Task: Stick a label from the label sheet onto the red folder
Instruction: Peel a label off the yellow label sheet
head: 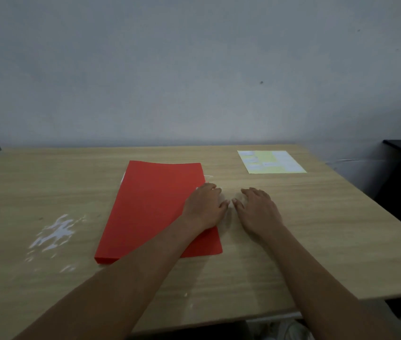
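Both hands rest empty; no label is peeled yet.

Head view: the left hand (pixel 205 207) lies flat, fingers spread, on the red folder's (pixel 153 209) right edge; the right hand (pixel 258 209) lies open on the desk (pixel 329 229) beside it. The label sheet (pixel 271 161) sits far right, so the next move is probably a reach there.
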Motion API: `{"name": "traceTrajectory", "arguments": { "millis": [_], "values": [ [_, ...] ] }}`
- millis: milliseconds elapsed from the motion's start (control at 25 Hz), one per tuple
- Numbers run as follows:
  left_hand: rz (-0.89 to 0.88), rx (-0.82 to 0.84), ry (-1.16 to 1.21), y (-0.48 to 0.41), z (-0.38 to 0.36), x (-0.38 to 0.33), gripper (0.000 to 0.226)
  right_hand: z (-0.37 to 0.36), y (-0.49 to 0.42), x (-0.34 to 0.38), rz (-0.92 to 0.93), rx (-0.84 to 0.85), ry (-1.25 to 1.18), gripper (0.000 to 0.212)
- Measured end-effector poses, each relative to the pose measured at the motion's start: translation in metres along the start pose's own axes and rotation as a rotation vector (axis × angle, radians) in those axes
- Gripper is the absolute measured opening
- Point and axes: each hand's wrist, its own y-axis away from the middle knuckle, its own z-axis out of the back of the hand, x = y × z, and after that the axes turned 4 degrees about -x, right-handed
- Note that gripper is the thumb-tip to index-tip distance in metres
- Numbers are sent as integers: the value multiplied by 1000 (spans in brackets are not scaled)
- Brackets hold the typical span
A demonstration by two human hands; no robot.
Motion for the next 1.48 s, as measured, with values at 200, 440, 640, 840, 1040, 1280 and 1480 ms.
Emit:
{"name": "traceTrajectory", "arguments": {
  "millis": [200, 440, 640, 840, 1040, 1280, 1480],
  "values": [
    [-43, 29, 56, -44, -22, -25, 51, 6, -37, -35, -30, -18, 9, 59],
    [-51, 33, 83, -103, -49, -37, 57, 14, -82, -82, -154, -93, -12, 52],
    [-47, 32, 102, -142, -72, -43, 62, 13, -112, -116, -185, -89, 5, 52],
    [-76, 41, 63, -159, -84, -44, 52, 14, -137, -139, -203, -100, -23, 52],
    [-8, -63, 106, -159, -87, -39, 39, 0, -143, -142, -172, -44, -22, 56],
    [-31, -105, 103, -140, -66, -31, 36, 8, -115, -115, -144, -100, -16, 41],
    [-139, -134, 97, -102, -51, -15, 51, 18, -66, -86, -104, -70, 57, 38]
  ]
}}
